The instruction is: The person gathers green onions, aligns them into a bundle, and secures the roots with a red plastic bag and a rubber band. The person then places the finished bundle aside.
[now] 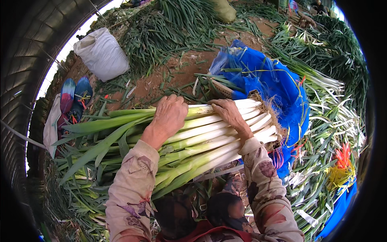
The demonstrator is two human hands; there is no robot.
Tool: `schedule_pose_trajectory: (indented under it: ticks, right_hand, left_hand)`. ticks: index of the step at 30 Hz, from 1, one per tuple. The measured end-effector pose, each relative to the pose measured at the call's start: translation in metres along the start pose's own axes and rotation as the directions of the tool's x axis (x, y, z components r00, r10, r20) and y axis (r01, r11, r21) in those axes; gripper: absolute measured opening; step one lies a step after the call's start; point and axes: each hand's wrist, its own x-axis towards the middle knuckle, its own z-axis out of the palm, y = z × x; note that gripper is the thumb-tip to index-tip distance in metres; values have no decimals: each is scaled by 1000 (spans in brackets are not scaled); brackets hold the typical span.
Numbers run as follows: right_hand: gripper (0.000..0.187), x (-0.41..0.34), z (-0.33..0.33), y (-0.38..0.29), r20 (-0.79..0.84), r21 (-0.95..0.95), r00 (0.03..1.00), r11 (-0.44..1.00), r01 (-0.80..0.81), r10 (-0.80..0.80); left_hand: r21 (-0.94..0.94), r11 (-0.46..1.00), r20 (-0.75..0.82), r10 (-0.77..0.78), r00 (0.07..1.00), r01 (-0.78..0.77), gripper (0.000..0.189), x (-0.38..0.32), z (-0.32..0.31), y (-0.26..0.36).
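A thick layer of leeks [208,142] lies crosswise before me, white shafts and roots [276,119] to the right, green leaves [102,133] to the left. My left hand [168,116] is curled over the far edge of the layer, where the shafts turn green. Farther right, my right hand [226,110] grips the white shafts, its fingers bent over the far side. The fingertips of both hands are hidden. Under the root end, part of a support shows, largely covered by the leeks.
Blue sheeting [269,75] is bunched beyond the roots, beside a brown plastic crate [222,87]. A white sack [102,54] stands at the far left, near net-wrapped bundles [75,93]. Leek heaps [169,30] surround me. Red and yellow ties [341,169] are at right.
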Motion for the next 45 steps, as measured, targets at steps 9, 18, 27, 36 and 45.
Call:
schedule_pose_trajectory:
  ticks: [9, 18, 27, 36, 45]
  right_hand:
    - [35, -9, -11, 3, 47, 73, 993, 991, 108, -112]
    - [31, -4, -18, 7, 63, 226, 989, 967, 115, -133]
    - [36, -9, 5, -21, 71, -267, 993, 958, 108, -92]
    - [38, -8, -24, -12, 155, -222, 987, 972, 73, -38]
    - [34, -18, -13, 27, 131, -222, 964, 940, 258, -233]
  left_hand:
    - [-824, 154, 501, -251, 828, 545, 16, 34, -10, 73]
    - [-747, -154, 626, 164, 763, 646, 18, -185, -33, 241]
    - [-355, 709, 79, -626, 775, 609, 26, -243, -132, 147]
    - [374, 811, 379, -577, 723, 451, 93, -90, -96, -35]
    - [366, 756, -145, -529, 836, 542, 65, -172, -3, -99]
